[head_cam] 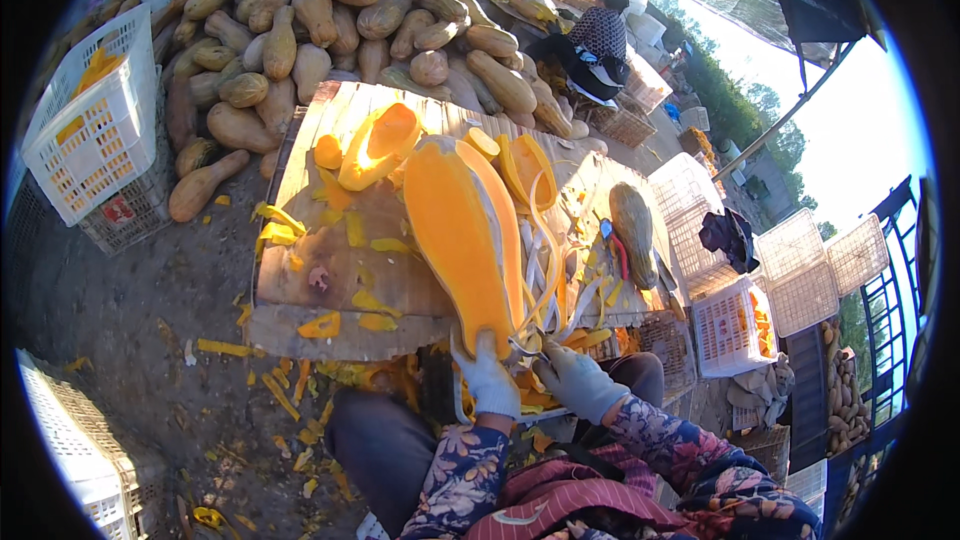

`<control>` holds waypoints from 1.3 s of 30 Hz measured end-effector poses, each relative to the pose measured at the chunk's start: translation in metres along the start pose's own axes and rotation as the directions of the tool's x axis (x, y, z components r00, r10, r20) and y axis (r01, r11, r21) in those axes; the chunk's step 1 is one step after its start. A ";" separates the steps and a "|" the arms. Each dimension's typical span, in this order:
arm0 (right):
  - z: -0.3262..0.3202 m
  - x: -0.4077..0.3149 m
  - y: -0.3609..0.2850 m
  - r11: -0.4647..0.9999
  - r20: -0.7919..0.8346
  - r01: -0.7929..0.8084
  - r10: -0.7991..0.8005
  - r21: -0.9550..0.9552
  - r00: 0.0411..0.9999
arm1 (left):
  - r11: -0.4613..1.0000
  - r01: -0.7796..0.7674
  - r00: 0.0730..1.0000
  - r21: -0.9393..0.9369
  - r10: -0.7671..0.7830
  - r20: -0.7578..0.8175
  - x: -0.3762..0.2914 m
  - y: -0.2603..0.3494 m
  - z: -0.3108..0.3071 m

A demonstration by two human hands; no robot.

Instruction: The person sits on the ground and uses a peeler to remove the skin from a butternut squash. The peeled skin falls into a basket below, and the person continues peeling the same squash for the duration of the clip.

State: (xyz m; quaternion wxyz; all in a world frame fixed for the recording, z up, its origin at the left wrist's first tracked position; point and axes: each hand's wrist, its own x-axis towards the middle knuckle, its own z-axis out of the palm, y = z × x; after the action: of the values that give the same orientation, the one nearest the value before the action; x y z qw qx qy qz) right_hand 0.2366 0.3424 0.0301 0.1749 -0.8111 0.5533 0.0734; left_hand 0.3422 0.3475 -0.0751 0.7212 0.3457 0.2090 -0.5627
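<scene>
A long, mostly peeled orange squash (pixel 457 232) leans on the wooden board (pixel 300 330), its narrow end towards me; pale strips of rind remain along it. My gloved left hand (pixel 487 375) grips that narrow end. Just right of it, my gloved right hand (pixel 581 379) is closed on a peeler (pixel 529 349) close to the squash; fingers partly hide the tool. Long peel strips (pixel 551 277) curl beside it. Behind lie hollowed squash pieces (pixel 381 148) (pixel 527 171). An unpeeled squash (pixel 632 232) and a red-handled tool (pixel 619 255) rest on the right of the board.
A large heap of unpeeled squash (pixel 352 15) rises beyond the board. White plastic crates stand at left (pixel 97 120) and right (pixel 735 330), holding orange pieces. Peel scraps (pixel 281 394) litter the ground. Another person (pixel 600 34) sits farther back among crates.
</scene>
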 end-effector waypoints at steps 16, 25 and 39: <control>-0.123 0.223 -0.112 0.951 -0.113 0.163 -0.199 -0.264 0.973 | 0.997 -0.073 0.997 0.012 0.072 0.021 0.006 -0.008 -0.002; 0.001 -0.016 -0.006 1.000 0.031 0.026 -0.026 0.001 0.999 | 0.999 -0.014 0.997 0.036 0.011 0.070 0.008 -0.004 -0.008; -0.064 0.191 -0.055 0.981 -0.407 0.110 -0.166 -0.157 0.898 | 0.992 -0.077 0.996 0.099 0.072 0.050 0.005 -0.007 -0.008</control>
State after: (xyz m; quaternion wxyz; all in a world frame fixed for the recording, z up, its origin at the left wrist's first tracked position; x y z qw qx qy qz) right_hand 0.3548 0.1708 0.0407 0.0037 -0.8549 0.5128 -0.0789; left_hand 0.3373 0.3490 -0.0855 0.7281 0.3759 0.1506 -0.5530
